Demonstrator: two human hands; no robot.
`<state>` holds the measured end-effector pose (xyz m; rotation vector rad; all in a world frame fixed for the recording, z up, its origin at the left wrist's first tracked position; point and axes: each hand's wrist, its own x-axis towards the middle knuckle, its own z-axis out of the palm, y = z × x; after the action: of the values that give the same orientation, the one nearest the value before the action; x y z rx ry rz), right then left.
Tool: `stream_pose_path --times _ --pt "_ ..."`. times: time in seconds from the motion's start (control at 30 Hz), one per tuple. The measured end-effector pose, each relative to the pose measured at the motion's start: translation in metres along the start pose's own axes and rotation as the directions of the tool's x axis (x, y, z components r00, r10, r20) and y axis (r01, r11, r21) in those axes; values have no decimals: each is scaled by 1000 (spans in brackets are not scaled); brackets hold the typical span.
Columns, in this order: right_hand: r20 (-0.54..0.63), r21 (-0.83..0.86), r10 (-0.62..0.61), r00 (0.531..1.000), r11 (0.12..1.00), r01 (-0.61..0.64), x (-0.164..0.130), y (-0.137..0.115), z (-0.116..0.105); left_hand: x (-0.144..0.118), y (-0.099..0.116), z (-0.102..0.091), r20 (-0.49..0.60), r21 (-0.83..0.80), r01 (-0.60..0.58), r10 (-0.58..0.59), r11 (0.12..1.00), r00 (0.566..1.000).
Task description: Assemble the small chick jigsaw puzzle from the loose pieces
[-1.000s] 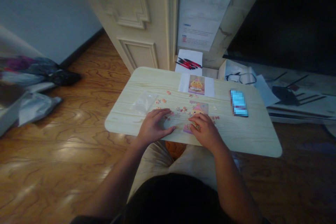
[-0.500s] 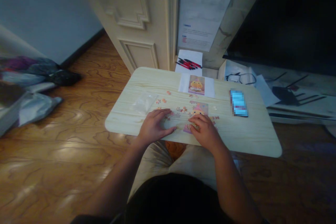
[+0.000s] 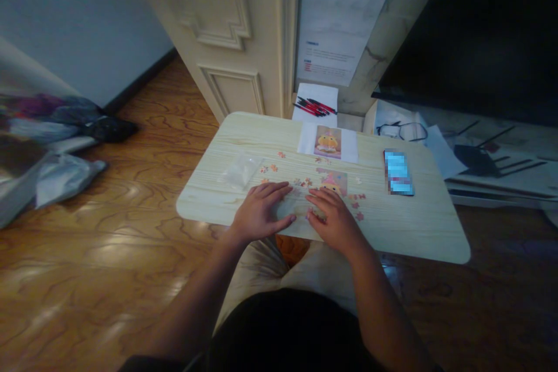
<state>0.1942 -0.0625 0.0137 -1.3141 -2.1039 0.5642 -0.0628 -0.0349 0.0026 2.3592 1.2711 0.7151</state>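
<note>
You sit on a glossy wooden floor [image 3: 108, 232] in dim light. A cream panelled door [image 3: 226, 29] stands at upper centre, a grey wall [image 3: 78, 17] fills the upper left, and a dark screen [image 3: 479, 35] the upper right.

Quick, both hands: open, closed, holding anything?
Left hand: open, flat on the table, holding nothing.
Right hand: open, resting over the puzzle; any grasp hidden.
</note>
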Motion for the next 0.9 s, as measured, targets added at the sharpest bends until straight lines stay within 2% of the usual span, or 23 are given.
stream_pose_path --times 0.47,0.9 --pt "-38 -13 20 999 1000 -20 -4 10 -2 0 -2 5 -42 -3 4 -4 1000 999" --pt "-47 -4 21 999 1000 -22 -7 10 -2 0 -2 6 -32 20 3 -3 1000 999"
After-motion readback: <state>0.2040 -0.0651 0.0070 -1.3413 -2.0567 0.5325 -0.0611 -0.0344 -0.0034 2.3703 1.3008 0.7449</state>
